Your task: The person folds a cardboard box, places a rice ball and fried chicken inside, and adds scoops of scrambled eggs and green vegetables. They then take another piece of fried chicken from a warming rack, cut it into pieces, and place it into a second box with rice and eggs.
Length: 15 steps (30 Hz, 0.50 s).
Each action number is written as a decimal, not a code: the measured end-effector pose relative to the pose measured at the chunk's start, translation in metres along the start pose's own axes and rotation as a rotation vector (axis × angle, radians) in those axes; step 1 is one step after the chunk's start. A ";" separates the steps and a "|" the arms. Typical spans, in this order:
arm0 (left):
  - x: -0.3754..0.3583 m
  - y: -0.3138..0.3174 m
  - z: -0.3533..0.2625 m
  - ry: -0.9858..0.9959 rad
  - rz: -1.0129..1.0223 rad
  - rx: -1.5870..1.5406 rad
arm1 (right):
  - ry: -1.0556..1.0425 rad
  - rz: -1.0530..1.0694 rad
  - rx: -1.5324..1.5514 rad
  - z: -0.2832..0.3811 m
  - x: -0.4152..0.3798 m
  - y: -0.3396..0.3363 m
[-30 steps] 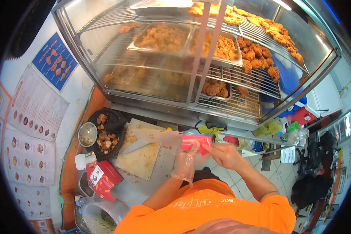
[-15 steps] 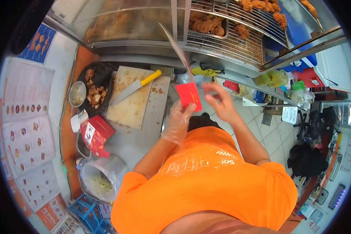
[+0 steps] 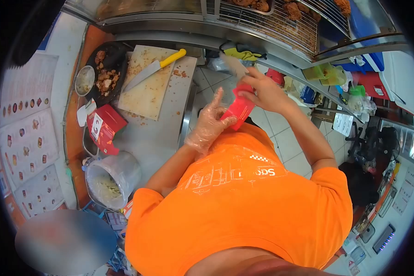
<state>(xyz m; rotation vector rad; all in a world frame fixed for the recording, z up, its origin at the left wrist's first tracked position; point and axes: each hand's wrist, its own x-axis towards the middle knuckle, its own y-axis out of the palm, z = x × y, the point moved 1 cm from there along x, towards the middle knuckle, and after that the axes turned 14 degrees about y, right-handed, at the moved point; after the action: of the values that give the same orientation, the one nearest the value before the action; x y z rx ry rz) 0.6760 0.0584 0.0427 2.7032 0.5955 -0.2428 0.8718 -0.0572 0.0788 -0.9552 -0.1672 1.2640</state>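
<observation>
A red cardboard food carton (image 3: 238, 112), partly folded with a pale flap at its top, is held between my hands in front of my orange shirt. My left hand (image 3: 209, 120), in a clear plastic glove, grips the lower left part with the thumb while its index finger points up. Bare, my right hand (image 3: 264, 93) closes around the upper right part. To the left, a yellow-handled knife (image 3: 151, 70) lies across a cutting board (image 3: 144, 94) strewn with crumbs. Another red carton (image 3: 106, 123) stands open on the steel counter.
Chopped fried pieces lie in a black pan (image 3: 116, 57) beside a small metal bowl (image 3: 85, 81). A plastic-lined tub (image 3: 129, 170) holds shredded food. Ahead, a display case has wire racks (image 3: 280, 27) of fried chicken. A blurred shape (image 3: 66, 241) fills the lower left.
The carton has gone from a flat upright sheet to a more folded shape. My right hand, earlier apart from it, now grips its upper part. The view has shifted slightly.
</observation>
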 end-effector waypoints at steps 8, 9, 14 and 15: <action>0.016 -0.003 -0.026 0.032 0.075 -0.027 | -0.201 -0.016 -0.097 0.015 -0.018 -0.007; 0.021 -0.004 -0.031 0.047 0.114 -0.026 | -0.190 -0.034 -0.094 0.014 -0.019 -0.017; 0.050 -0.080 -0.024 0.261 0.544 -0.238 | -0.075 -0.193 0.760 -0.045 -0.021 -0.065; 0.045 -0.062 -0.034 0.301 0.333 -0.324 | 0.040 -0.197 1.106 -0.051 -0.024 -0.068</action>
<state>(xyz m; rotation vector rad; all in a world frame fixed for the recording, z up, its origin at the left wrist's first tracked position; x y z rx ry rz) 0.6923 0.1405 0.0444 2.4813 0.2277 0.3249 0.9435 -0.1032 0.1033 0.0002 0.4327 0.9321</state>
